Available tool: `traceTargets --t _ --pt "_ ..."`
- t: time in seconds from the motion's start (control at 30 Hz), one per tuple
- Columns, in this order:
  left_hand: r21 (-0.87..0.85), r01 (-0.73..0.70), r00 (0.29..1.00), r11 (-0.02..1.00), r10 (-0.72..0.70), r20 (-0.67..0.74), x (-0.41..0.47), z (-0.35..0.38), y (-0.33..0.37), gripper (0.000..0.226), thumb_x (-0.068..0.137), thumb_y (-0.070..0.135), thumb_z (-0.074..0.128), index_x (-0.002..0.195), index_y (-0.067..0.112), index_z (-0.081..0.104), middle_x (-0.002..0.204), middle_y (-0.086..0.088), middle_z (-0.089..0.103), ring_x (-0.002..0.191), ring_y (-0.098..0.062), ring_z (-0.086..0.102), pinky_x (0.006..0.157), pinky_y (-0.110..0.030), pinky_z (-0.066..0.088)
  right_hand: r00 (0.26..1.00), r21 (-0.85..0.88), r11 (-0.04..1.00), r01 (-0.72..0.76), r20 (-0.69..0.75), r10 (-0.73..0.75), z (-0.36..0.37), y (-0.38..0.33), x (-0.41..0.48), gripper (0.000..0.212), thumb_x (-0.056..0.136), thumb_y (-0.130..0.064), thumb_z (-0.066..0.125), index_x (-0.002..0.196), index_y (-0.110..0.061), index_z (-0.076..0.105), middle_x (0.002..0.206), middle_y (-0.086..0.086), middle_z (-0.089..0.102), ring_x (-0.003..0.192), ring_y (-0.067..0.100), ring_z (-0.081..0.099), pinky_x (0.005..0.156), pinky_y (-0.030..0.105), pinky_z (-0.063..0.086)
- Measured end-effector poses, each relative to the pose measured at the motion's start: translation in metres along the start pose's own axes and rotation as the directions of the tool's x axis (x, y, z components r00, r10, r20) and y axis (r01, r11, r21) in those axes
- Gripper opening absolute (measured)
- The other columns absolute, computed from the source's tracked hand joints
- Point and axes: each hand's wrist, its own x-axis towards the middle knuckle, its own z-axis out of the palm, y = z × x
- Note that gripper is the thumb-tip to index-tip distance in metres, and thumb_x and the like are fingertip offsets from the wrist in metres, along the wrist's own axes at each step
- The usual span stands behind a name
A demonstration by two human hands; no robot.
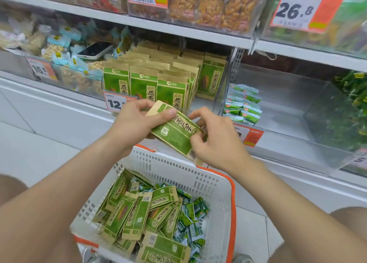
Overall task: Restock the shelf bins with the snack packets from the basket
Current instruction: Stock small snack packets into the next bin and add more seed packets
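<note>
Both hands pinch one packet: left hand [137,121] near its top, right hand [216,141] near its bottom | flat green-and-tan paper snack packet [174,133], tilted | above white perforated plastic basket [190,175].

Bare arms and bare knees, seen from the wearer's own head.

The left hand [137,121] and right hand [216,141] have bare fingers with short, evenly trimmed nails. The left forearm [65,185] is uncovered from the wrist to the frame edge at 8 o'clock, and the right forearm [288,199] likewise to 4 o'clock. A bare left knee [10,187] shows toward 9 o'clock. A bare right knee [351,221] shows at the 4 o'clock edge.
</note>
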Motion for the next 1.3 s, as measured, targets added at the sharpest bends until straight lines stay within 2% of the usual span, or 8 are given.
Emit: traceTargets --t 0.1,0.2,0.33,0.5,0.73,0.9,1.03,1.3 --pt "0.055 0.026 0.993 0.998 -0.019 -0.114 0.0 0.009 -0.002 0.041 0.084 0.038 0.087 0.105 0.008 0.068 0.079 -0.005 0.078 0.066 -0.018 0.073 0.051 -0.031 0.056 0.984 -0.184 0.966 0.179 0.015 -0.18 0.012 -0.013 -0.01 0.062 0.084 -0.048 0.06 0.142 -0.028 0.048 0.125 -0.003 0.063 0.111 0.021 0.061 0.091 0.04 0.051" --pt "-0.059 0.122 0.988 0.991 -0.127 -0.085 -0.001 0.015 0.0 0.04 0.095 0.034 0.077 0.113 0.001 0.065 0.079 -0.008 0.074 0.067 -0.02 0.072 0.051 -0.03 0.056 0.981 -0.335 0.922 0.194 0.05 -0.188 0.017 -0.016 -0.008 0.068 0.087 -0.063 0.059 0.144 -0.029 0.044 0.122 -0.002 0.064 0.108 0.025 0.063 0.089 0.042 0.05" --pt "-0.315 0.136 0.991 0.939 -0.132 0.034 -0.003 0.022 0.014 0.059 0.105 0.06 0.044 0.106 0.007 0.069 0.078 -0.01 0.068 0.066 -0.022 0.067 0.056 -0.035 0.056 0.99 -0.132 0.989 0.068 -0.112 -0.083 0.012 -0.013 0.0 0.036 0.104 -0.052 0.051 0.126 -0.025 0.059 0.091 0.003 0.072 0.081 0.033 0.067 0.066 0.042 0.051" --pt "0.055 -0.195 0.98 0.979 0.196 -0.022 -0.006 0.034 0.011 0.047 0.108 0.054 0.044 0.109 0.017 0.073 0.093 -0.005 0.077 0.086 -0.03 0.072 0.076 -0.048 0.062 0.973 0.298 0.954 -0.035 -0.207 0.101 0.007 -0.018 0.009 0.033 0.11 -0.047 0.041 0.106 -0.019 0.058 0.083 -0.01 0.065 0.077 0.015 0.062 0.069 0.04 0.049" --pt "-0.101 -0.17 0.985 0.98 0.172 0.015 -0.011 0.044 0.018 0.036 0.107 0.036 0.056 0.112 0.009 0.078 0.105 -0.009 0.08 0.099 -0.026 0.077 0.096 -0.052 0.06 0.934 0.285 0.952 -0.111 -0.298 0.198 0.003 -0.006 0.014 0.057 0.114 -0.038 0.033 0.065 -0.015 0.05 0.057 0.001 0.053 0.055 0.016 0.048 0.056 0.037 0.037" --pt "-0.062 -0.182 0.981 0.981 0.185 0.056 -0.009 0.046 0.019 0.033 0.108 0.035 0.054 0.108 0.014 0.079 0.098 -0.004 0.081 0.091 -0.018 0.077 0.088 -0.045 0.062 0.937 0.525 0.847 -0.087 -0.246 0.25 -0.004 -0.007 0.016 0.023 0.104 -0.029 0.051 0.116 -0.017 0.066 0.088 0.0 0.073 0.081 0.016 0.069 0.075 0.05 0.057" --pt "-0.003 -0.248 0.967 0.969 0.247 0.062 -0.002 0.043 0.024 0.031 0.107 0.037 0.057 0.104 0.016 0.079 0.095 -0.006 0.08 0.09 -0.021 0.077 0.087 -0.052 0.062 0.974 0.631 0.776 0.006 -0.179 0.139 -0.022 -0.004 0.022 0.046 0.101 -0.018 0.061 0.141 -0.03 0.044 0.104 0.0 0.078 0.091 0.037 0.073 0.08 0.06 0.059" --pt "0.778 -0.42 0.707 0.467 0.706 -0.041 0.025 0.042 0.02 0.041 0.092 0.032 0.074 0.126 0.021 0.054 0.131 -0.001 0.049 0.117 -0.024 0.047 0.096 -0.041 0.042 0.812 0.25 0.947 0.201 -0.584 -0.019 -0.053 0.0 0.04 0.041 0.095 -0.003 0.061 0.127 -0.012 0.037 0.099 0.005 0.069 0.079 0.025 0.069 0.069 0.053 0.054"
